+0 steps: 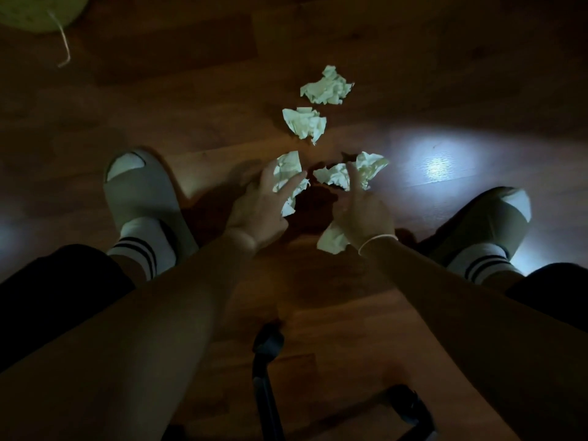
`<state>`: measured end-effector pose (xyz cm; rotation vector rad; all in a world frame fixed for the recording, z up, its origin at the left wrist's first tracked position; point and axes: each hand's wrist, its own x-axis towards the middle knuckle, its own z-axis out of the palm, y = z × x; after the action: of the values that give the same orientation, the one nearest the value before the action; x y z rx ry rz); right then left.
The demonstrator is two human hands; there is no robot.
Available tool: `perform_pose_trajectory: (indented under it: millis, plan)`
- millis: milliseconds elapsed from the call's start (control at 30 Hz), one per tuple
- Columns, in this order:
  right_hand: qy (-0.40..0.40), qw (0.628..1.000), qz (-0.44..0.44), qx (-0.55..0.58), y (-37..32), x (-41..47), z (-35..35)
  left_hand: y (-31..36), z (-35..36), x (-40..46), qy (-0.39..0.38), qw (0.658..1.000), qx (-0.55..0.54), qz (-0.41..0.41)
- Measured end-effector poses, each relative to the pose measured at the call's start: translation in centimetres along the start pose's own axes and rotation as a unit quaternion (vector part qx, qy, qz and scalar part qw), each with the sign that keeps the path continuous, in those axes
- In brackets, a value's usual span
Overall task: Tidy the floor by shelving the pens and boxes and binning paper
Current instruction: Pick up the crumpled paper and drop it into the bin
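**Gathering crumpled paper off the wooden floor**

Now we crouch over the wooden floor, a slipper to each side. Beyond our hands lie two loose paper wads; five wads in all. Our left hand curls partly round one wad. Our right hand clutches another while fingering a fifth. We judge them light, soft, crushable; pinch anywhere.

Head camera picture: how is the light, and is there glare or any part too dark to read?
Head view: dim overall; a bright glare patch lies on the wooden floor right of the hands; crumpled papers stand out pale; the lower edge, with a dark object, is too dark to identify; wide-angle bending at the borders.
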<state>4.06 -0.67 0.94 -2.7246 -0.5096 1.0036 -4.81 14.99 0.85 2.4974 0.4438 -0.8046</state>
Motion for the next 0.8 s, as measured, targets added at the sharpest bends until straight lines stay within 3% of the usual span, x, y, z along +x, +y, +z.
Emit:
perform_pose_trajectory:
  millis: [133,400,633,800]
  plan:
    - [-0.05,0.996,0.072,-0.022,1.9,3.3,-0.3,0.8,0.3,2.2,-0.048,0.998,0.049,-0.012]
    - [-0.09,0.993,0.075,0.019,3.7,3.2,0.2,0.6,-0.4,3.1,-0.009,0.997,-0.054,-0.061]
    - [-0.033,0.989,0.072,0.127,-2.6,1.9,-5.9,0.3,-10.2,1.2,0.05,0.988,-0.123,-0.076]
    - [0.046,0.981,0.016,0.186,-11.4,1.1,-14.9,-0.6,-22.1,-2.5,0.149,0.985,-0.077,-0.042]
